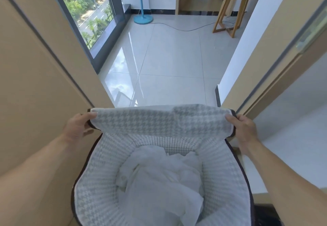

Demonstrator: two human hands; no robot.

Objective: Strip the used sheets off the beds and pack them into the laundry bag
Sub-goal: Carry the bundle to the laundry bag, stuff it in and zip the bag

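Both forearms extended forward and down, level with each other. Left hand (78, 128) pinches the far-left corner of the laundry bag (99, 181) rim, fingers curled over the folded edge. Right hand (245, 131) grips the far-right corner the same way. Far rim is stretched taut between the two hands; bag mouth gapes wide below them. Bag lining: grey-white houndstooth, dark outer trim. Crumpled white sheets (164, 178) lie inside, at the bottom of the bag.
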